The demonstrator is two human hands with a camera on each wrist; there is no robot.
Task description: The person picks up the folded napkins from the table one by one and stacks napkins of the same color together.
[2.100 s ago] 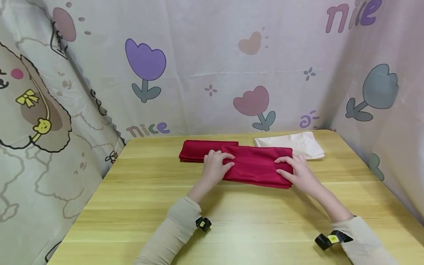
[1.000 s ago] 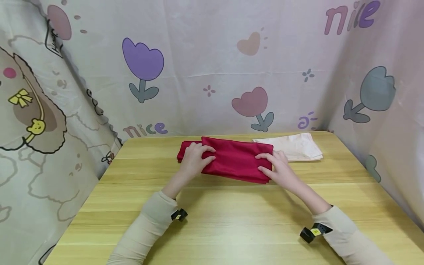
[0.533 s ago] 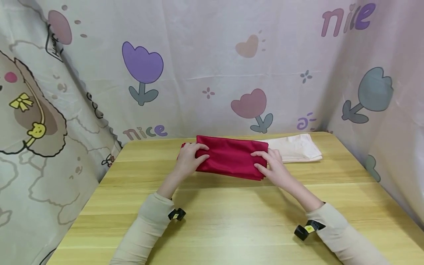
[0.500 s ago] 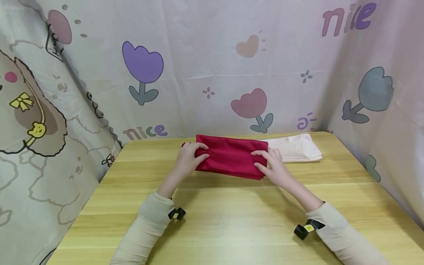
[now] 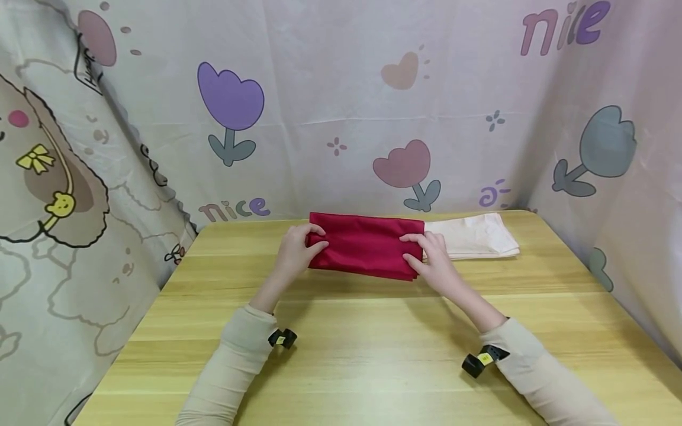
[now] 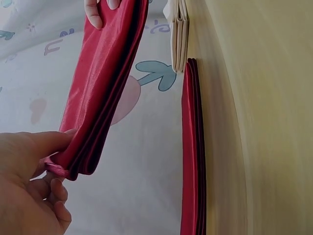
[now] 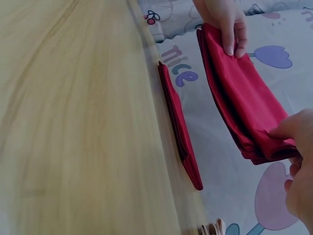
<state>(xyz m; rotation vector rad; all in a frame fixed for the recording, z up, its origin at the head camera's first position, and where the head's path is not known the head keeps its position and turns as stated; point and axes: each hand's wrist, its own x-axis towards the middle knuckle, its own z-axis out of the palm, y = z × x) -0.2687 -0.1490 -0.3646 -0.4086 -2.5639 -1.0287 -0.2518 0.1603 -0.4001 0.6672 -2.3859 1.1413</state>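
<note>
A folded dark-red satiny cloth (image 5: 367, 245) spans between my two hands, raised above the table. My left hand (image 5: 295, 251) pinches its left end, thumb and fingers on either side of the layers, as the left wrist view shows. At the right end my right hand (image 5: 434, 263) grips it the same way. Under the held cloth a second folded red cloth (image 6: 188, 147) lies flat on the table, with a gap between the two in both wrist views; in the head view the held one covers it. Beside them on the right rests a folded white cloth (image 5: 474, 236).
The pale wooden table (image 5: 362, 355) reaches back to a curtain (image 5: 319, 106) printed with flowers and lettering, which also hangs along both sides. A small black device (image 5: 282, 338) is strapped on the left sleeve and another black device (image 5: 482, 360) on the right.
Both hands have carried the held red cloth leftward and slightly back, from partly over the white cloth to over the other red cloth, which is now hidden in the head view.
</note>
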